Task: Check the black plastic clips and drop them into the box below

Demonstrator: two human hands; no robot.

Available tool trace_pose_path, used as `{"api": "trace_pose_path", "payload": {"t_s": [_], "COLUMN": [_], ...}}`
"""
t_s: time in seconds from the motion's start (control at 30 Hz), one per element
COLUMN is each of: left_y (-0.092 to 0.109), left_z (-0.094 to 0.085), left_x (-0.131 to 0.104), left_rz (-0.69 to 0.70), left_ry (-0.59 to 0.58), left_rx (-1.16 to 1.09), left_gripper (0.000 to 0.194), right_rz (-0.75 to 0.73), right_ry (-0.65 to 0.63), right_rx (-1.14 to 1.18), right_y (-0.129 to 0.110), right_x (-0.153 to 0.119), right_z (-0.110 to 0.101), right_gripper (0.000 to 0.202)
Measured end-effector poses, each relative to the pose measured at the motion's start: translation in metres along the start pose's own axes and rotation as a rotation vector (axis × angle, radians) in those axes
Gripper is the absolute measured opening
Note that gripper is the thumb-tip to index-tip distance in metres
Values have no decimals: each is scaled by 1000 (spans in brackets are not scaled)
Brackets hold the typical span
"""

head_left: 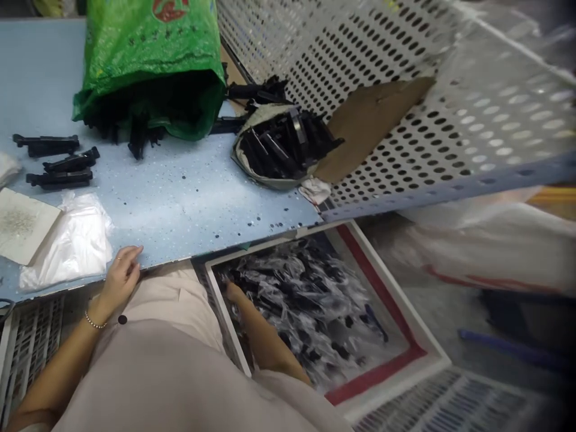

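My left hand [122, 279] rests at the front edge of the blue table [180, 210], beside a stack of thin white plastic bags [81, 240]. Its fingers are loosely bent and hold nothing. My right hand [233, 293] reaches down inside the white-rimmed bin [391, 276], near its left wall, by black parts in clear plastic bags [292, 288]. The fingers of that hand are blurred and partly hidden. On the table lie several black parts [60, 177] at the left, and more fill a round container [288, 144] on the right.
A green sack [153, 72] with black parts at its mouth stands at the back of the table. Brown cardboard [378, 120] leans on a perforated grey panel [405, 54] at the right. A pale square sheet [24, 225] lies at the far left.
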State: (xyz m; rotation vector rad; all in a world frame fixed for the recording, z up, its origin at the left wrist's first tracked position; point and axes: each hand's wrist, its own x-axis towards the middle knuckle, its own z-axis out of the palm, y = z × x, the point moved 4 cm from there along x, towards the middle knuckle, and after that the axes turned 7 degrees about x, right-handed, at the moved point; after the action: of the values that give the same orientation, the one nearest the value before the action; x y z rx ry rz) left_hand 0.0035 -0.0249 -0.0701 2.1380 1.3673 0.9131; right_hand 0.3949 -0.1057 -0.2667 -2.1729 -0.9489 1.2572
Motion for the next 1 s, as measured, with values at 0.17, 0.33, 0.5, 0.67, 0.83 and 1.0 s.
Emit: {"api": "trace_pose_path", "payload": {"t_s": [0.17, 0.33, 0.5, 0.67, 0.83, 1.0], "left_y": [-6, -78, -156, -137, -74, -19], "left_z": [-26, -100, -130, -91, -77, -36], "left_x": [13, 108, 198, 222, 207, 158], "left_rz": [6, -82, -310, -243, -293, -693], "left_ry": [-5, 43, -253, -140, 188, 75], "left_rx": [62, 560, 758, 596, 38, -1019], "left_gripper": [48, 57, 77, 34, 29, 54], "right_rz": [112, -117, -402, -422, -491, -683], "right_ry": [-392, -819, -631, -700, -584, -399], "right_rx": [-108, 68, 299, 489, 665, 681], "right_y": [-75, -206, -303, -331, -356, -372], "right_x": [2, -30, -40, -45, -48, -53], "right_z": [-35, -33, 20, 86, 93, 86], "right_gripper": [17, 37, 33, 31, 35, 38]}}
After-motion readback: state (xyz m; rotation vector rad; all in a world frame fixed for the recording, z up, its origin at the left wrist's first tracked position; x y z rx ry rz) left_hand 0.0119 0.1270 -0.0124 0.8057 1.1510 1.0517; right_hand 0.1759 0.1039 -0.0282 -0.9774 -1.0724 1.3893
